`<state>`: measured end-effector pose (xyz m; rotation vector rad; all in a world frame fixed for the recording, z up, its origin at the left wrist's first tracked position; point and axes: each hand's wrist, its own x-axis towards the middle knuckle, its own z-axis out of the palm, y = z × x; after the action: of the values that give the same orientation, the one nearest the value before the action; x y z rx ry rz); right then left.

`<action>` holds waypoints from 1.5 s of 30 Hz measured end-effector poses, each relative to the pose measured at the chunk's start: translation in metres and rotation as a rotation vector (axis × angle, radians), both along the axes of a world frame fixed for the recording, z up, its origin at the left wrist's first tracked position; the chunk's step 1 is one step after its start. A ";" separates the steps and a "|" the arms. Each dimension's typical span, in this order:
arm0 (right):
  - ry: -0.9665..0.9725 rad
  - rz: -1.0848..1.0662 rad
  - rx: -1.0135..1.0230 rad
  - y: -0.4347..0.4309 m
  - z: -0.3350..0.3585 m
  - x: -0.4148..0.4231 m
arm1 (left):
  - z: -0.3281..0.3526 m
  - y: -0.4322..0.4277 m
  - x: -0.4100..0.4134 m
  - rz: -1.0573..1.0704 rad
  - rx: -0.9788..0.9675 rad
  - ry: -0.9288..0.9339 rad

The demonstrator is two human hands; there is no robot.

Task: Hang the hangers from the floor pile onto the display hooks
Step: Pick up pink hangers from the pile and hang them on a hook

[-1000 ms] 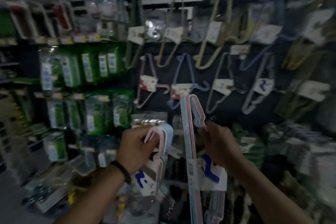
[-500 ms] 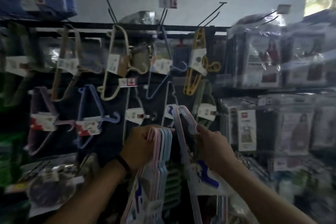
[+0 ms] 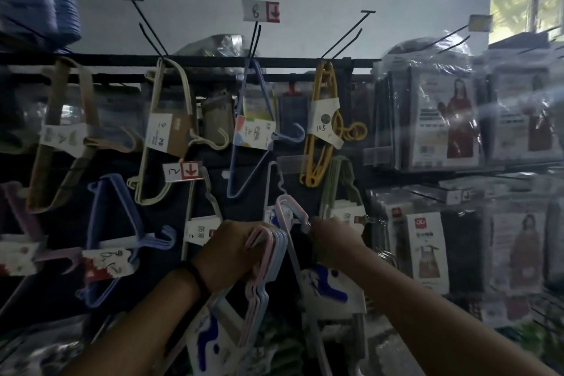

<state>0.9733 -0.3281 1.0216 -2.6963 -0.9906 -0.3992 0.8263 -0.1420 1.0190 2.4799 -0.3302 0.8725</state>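
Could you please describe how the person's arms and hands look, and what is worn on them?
Both forearms are bare, with no sleeves in view. The left hand and right hand wear no gloves. A thin black band circles the left wrist. The dim light shows no rings.

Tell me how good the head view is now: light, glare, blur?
Head view: dim, brightest at the window top right; glare on the wrapped packs at right; blur smears the edges; centre sharper, so the left hand gripping its bundle and the right hand holding the pink hanger read clearly.
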 end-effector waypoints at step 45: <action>-0.090 0.053 0.474 0.155 -0.026 0.177 | -0.005 0.080 0.122 0.271 0.098 0.055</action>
<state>1.1503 -0.1726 0.9956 -2.2385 -0.8580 -0.6574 0.9485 -0.0620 1.0142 2.6766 -0.0173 0.9099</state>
